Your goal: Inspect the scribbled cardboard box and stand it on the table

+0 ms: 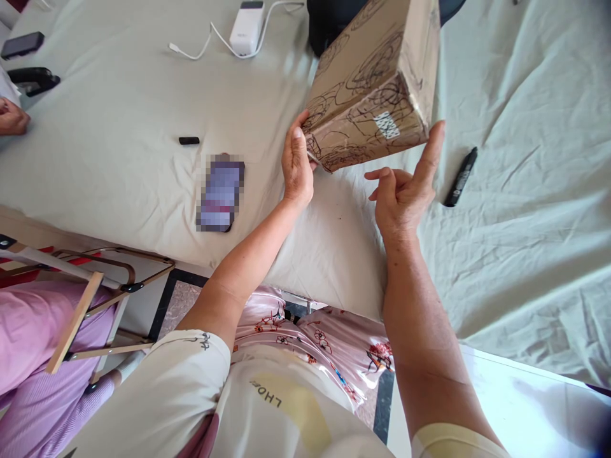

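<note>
A brown cardboard box [363, 95], tilted with its top out of frame, is covered in dark looping scribbles and bears a small white printed label. My left hand [298, 159] grips its lower left corner, the fingertips partly hidden behind the cardboard. At the lower right corner, my right hand [405, 191] has its index finger stretched up against the edge, while its thumb and other fingers are spread apart below the box. Just right of that hand a black marker [461, 177] lies on the sheet, its tip end pointing away from me.
A pale sheet [515, 254] covers the bed-like surface. On it lie a phone [221, 194], a black cap [189, 140] and a white power bank [247, 28] with a cable. Another person's hand [12, 117] rests at the left edge. A folding chair [95, 312] stands lower left.
</note>
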A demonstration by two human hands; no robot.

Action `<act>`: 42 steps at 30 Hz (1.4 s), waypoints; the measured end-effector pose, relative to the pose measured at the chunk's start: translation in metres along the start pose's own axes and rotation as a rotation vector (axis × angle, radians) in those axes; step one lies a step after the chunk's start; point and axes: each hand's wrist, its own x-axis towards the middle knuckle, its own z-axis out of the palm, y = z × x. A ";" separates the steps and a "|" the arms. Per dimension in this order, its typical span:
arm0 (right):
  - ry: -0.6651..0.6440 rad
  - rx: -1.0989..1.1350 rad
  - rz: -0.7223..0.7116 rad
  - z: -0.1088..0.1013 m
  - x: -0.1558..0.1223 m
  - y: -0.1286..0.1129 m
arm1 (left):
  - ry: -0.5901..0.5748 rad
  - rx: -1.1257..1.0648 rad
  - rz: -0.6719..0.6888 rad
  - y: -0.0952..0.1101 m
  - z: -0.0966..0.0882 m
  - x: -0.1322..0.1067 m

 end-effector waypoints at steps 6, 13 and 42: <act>-0.014 -0.003 -0.059 0.002 0.001 0.011 | -0.154 -0.013 -0.056 -0.025 -0.006 0.011; -0.055 -0.031 -0.055 0.006 0.001 0.019 | -0.185 0.227 0.118 -0.029 -0.012 0.009; -0.095 -0.073 -0.290 0.015 0.000 0.029 | -0.368 0.775 0.399 -0.038 -0.018 0.003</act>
